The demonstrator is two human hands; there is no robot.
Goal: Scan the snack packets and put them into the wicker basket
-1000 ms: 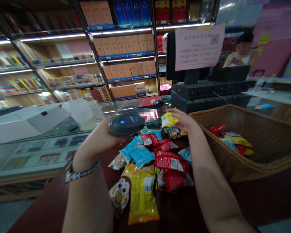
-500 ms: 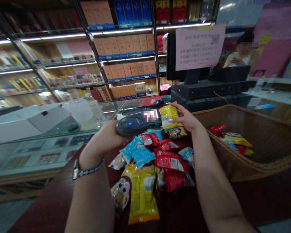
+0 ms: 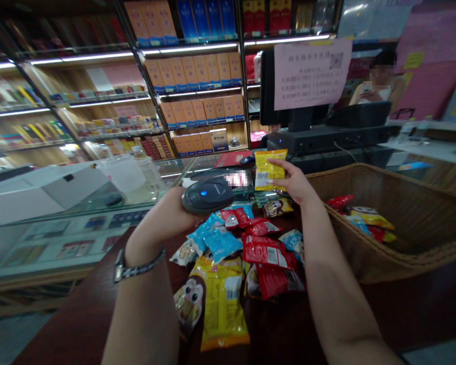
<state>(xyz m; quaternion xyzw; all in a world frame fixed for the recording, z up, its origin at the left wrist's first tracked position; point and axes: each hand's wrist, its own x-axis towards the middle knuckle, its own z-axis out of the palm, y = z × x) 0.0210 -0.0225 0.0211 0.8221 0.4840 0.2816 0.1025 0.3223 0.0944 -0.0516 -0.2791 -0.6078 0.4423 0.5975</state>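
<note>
My left hand [image 3: 178,213] is wrapped round a dark barcode scanner [image 3: 207,195] with a blue light on top; its head points right. Between the fingers and thumb of my right hand [image 3: 294,181] is a small yellow snack bag [image 3: 268,171], held upright with its white barcode label facing me. Below both hands lies a pile of snack bags: red ones [image 3: 266,251], blue ones [image 3: 222,243] and a large yellow bag [image 3: 226,304] at the front. A brown and yellow bag [image 3: 277,207] rests just under my right hand.
A woven basket [image 3: 365,274] with several snack bags stands at the right. Behind are a monitor [image 3: 268,91] bearing a pink paper sign and a person [image 3: 380,81]. A white box [image 3: 41,190] sits on the glass counter [image 3: 79,213] at left, before stocked shelves.
My right hand has lifted the yellow snack bag slightly up and to the right, turning it more upright. The left hand and scanner have barely moved.
</note>
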